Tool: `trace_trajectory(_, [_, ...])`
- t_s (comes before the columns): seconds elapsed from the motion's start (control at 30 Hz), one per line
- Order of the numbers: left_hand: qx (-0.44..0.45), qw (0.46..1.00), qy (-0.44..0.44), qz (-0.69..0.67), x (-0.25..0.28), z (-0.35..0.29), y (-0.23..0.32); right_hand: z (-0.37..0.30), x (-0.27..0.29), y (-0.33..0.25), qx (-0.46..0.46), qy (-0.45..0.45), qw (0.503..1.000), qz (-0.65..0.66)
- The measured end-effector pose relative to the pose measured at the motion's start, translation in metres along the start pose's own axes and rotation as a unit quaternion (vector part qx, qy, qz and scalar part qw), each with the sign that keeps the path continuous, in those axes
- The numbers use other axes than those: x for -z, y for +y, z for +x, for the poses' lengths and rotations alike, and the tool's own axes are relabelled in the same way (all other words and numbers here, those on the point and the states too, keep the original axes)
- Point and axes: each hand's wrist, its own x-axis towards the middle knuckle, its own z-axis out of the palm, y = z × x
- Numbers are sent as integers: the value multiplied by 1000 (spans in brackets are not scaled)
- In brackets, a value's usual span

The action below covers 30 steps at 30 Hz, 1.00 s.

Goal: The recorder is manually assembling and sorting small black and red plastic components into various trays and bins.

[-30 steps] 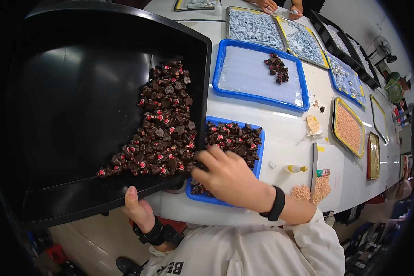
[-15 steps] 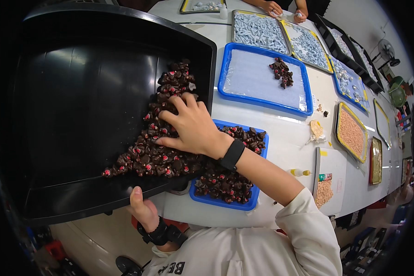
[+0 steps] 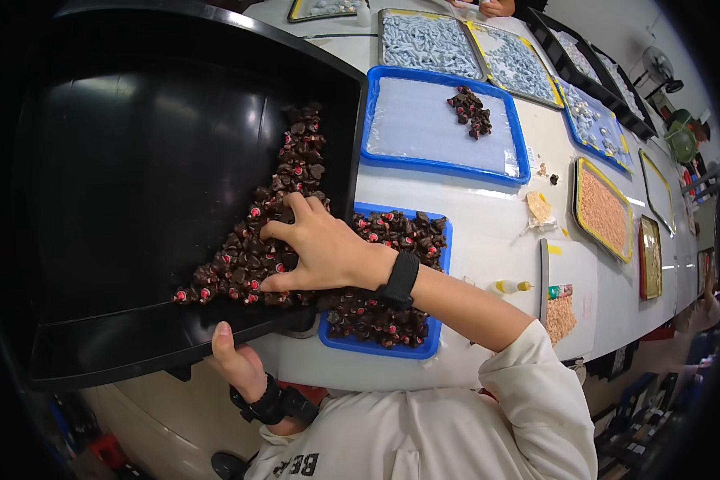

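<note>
A large black bin fills the left side, tilted toward the blue tray beside it. Along its right wall and lower corner lies a heap of small dark brown figures with red-and-white dots. My right hand is on the heap, palm down, fingers spread and slightly curled; its fingertips touch the figures. At the bin's near rim my left hand holds it, thumb up against the wall, other fingers partly hidden. Under the right wrist, a blue tray is heaped with the same figures.
Beyond stands another blue tray, lined with a clear sheet, with a small cluster of figures. Trays of pale blue pieces lie farther back, near another person's hand. At right are a tray of peach pieces and a small bottle.
My right hand has drawn toward me over the heap, into its lower part. My left hand stays at the bin's rim. The whole view has shifted slightly.
</note>
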Motion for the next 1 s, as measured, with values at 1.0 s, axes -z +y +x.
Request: trace_trajectory(1.0, [25, 999, 26, -18, 18, 7, -10, -98, 62, -6, -101, -59, 992, -52])
